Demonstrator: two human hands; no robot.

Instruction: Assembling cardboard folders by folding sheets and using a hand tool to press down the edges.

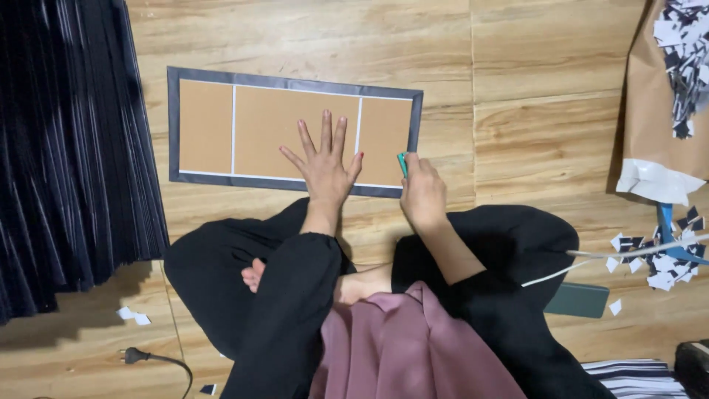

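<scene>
One plug (131,357) lies on the wooden floor (546,133) nearest, one dark phone (577,300) by the knee. Two hands work above: the right hand (422,193) is curled tight around one green tool (403,163) at the board's lower right edge; the left hand (325,164) lies flat, five fingers spread, on one brown board (221,125) with a grey border. One paper bag (653,125) of scraps sits farthest right.
</scene>
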